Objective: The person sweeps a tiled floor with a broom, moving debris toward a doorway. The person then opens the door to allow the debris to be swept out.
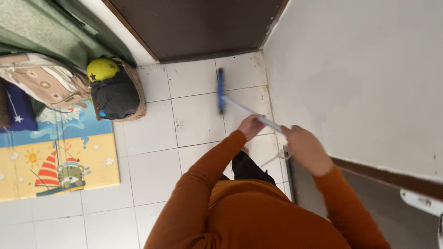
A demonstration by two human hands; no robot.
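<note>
While I am watching, the left hand (250, 126) and right hand (302, 145) are both gripping the thin silver-handled blue broom (221, 90) over the far white floor tiles (152, 138).

A pale broom handle (251, 113) is gripped by the left hand (251, 126) and the right hand (302, 144), its blue head (221, 90) set on the white tiled floor (152, 138) near a dark door (198, 25). At far left, a woven basket (138, 94) with a yellow ball (102, 69) is seen beside a play mat (55, 157).

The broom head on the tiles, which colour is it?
The broom head is blue, on a pale handle. The head view shows it, slightly blurred.
</note>
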